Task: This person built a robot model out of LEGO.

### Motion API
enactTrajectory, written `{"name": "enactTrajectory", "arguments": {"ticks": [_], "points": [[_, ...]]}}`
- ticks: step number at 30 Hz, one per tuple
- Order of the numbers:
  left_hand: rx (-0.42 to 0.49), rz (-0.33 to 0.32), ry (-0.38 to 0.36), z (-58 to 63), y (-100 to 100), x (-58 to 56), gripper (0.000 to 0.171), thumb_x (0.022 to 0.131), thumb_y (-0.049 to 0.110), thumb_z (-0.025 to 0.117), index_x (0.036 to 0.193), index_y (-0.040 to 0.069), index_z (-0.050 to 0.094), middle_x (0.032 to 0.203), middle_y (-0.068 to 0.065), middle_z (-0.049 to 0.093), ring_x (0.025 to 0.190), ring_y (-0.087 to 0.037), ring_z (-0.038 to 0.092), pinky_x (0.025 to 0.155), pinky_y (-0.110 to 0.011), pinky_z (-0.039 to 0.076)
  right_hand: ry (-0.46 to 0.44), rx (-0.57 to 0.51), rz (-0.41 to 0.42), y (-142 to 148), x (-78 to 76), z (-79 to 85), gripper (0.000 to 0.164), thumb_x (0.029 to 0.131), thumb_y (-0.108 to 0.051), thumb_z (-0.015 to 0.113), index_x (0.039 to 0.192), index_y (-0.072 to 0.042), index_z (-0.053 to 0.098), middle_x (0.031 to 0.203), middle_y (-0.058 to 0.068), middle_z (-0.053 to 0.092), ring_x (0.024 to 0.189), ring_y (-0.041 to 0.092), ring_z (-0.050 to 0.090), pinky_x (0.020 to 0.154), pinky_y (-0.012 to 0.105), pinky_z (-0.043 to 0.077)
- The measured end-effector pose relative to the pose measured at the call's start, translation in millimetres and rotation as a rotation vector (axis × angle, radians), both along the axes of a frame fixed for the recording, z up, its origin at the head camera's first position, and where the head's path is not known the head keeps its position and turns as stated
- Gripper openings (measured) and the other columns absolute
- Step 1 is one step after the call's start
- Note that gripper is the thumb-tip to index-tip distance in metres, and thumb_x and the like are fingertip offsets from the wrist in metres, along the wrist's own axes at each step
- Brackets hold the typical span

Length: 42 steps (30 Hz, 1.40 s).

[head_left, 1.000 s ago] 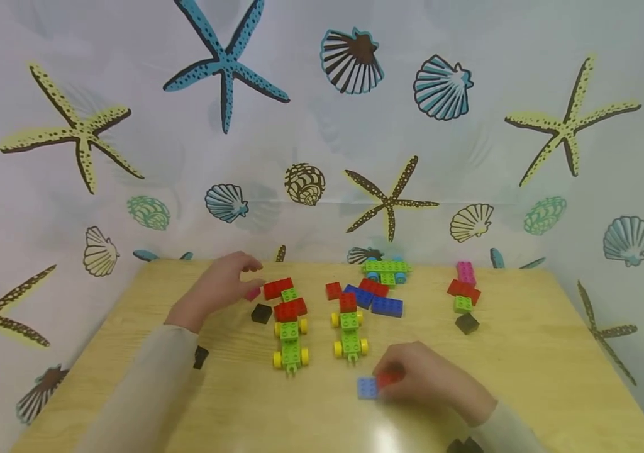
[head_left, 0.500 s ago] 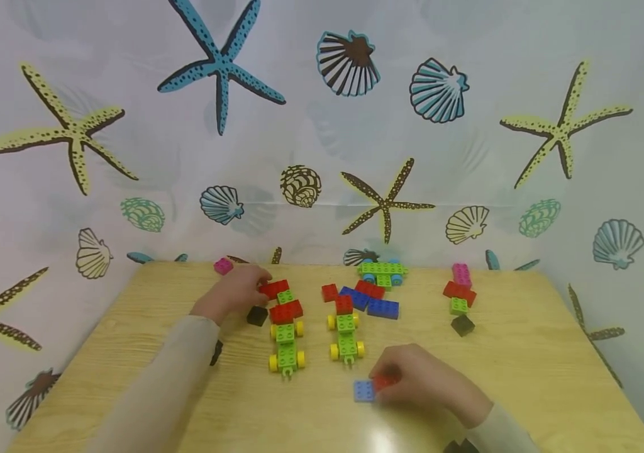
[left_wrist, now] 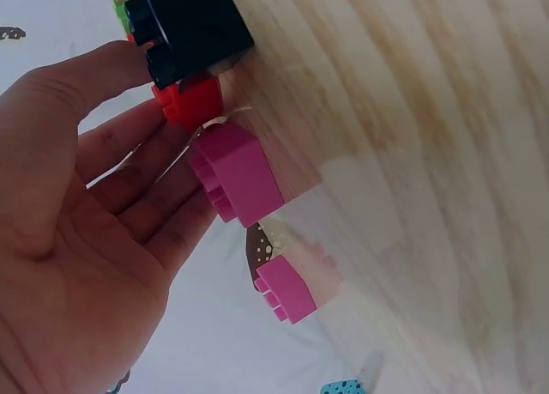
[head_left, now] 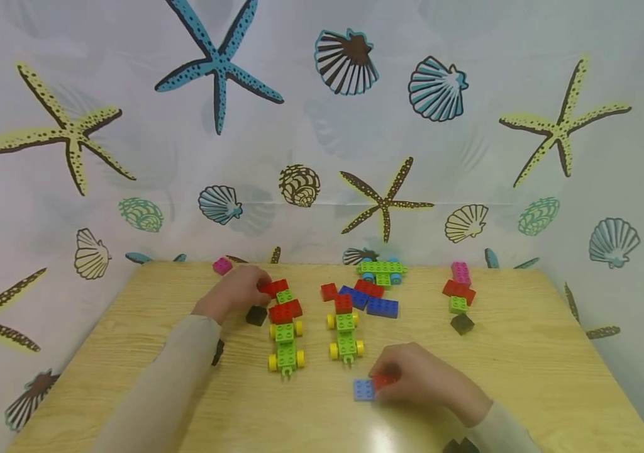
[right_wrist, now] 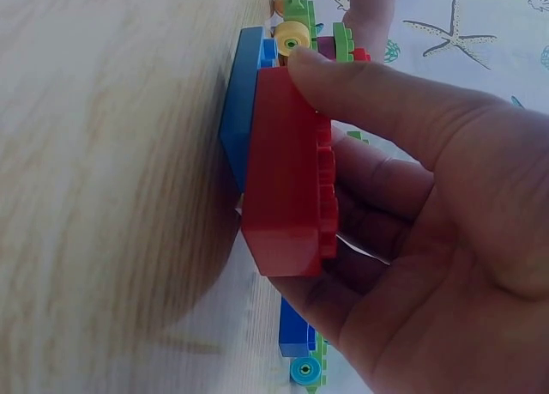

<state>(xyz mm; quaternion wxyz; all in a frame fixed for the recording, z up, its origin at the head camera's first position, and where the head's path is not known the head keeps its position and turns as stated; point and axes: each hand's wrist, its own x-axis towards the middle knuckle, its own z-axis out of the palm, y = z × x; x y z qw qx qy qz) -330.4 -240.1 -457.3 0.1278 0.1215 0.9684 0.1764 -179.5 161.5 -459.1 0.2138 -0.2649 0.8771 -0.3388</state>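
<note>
In the head view my left hand [head_left: 236,290] is at the left end of a red toy building brick [head_left: 277,288], the brick's end between thumb and fingers. The left wrist view has a pink brick [left_wrist: 240,175] close by the fingers and a black brick [left_wrist: 199,29] over the thumb tip. My right hand [head_left: 412,375] grips another red brick [head_left: 384,382] nearer the front. Beside and partly under that brick is a blue brick [right_wrist: 243,106], light blue on top in the head view. The right thumb lies over the red brick's edge in the right wrist view.
Two green cars with yellow wheels, one left [head_left: 286,355] and one right [head_left: 347,344], stand mid-table. Behind them are dark blue bricks [head_left: 382,307] and a blue-wheeled green base [head_left: 381,268]. Pink, red, green and black bricks [head_left: 461,324] line the right. A patterned curtain [head_left: 299,126] backs the table.
My left hand has moved right, from beside a pink brick to the red brick's end, uncovering another pink brick behind it. My right hand keeps its grip. The head view has shifted slightly.
</note>
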Motion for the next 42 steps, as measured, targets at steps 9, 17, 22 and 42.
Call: {"name": "enactTrajectory", "arguments": {"ticks": [9,17,22,42], "points": [[0.063,0.043,0.002,-5.2,-3,2.3,0.041,0.102,0.025,0.081,0.137,0.005,0.074,0.132,-0.014,0.076,0.119,-0.034,0.068,0.114,-0.055,0.060,-0.007,0.005,-0.001,-1,2.7,-0.1,0.024,0.093,-0.023,0.092,0.114,-0.016,0.084,0.100,-0.008,0.074,0.091,0.014,0.061,0.081,0.026,0.051],[0.185,0.076,0.144,19.3,-13,19.8,0.042,0.105,0.018,0.078,0.143,0.002,0.071,0.139,-0.019,0.073,0.126,-0.039,0.069,0.113,-0.056,0.062,-0.014,0.009,0.004,-1,3.9,-1.7,0.023,0.094,-0.024,0.092,0.115,-0.017,0.084,0.101,-0.009,0.075,0.092,0.014,0.062,0.082,0.026,0.053],[0.308,0.071,0.209,44.9,-10,40.7,0.046,0.105,0.017,0.079,0.148,0.004,0.068,0.147,-0.020,0.070,0.132,-0.042,0.072,0.111,-0.056,0.063,-0.013,0.006,0.009,1,2.5,-3.4,0.023,0.094,-0.025,0.092,0.115,-0.018,0.084,0.101,-0.009,0.075,0.091,0.012,0.062,0.082,0.026,0.053],[0.484,-0.278,0.156,25.3,76,142.5,0.032,0.098,0.021,0.089,0.129,0.018,0.081,0.123,0.003,0.080,0.113,-0.018,0.076,0.100,-0.040,0.069,-0.026,0.008,0.023,3,-0.6,-2.1,0.020,0.095,-0.023,0.091,0.113,-0.020,0.083,0.101,-0.009,0.075,0.093,0.016,0.062,0.084,0.027,0.053]]}}
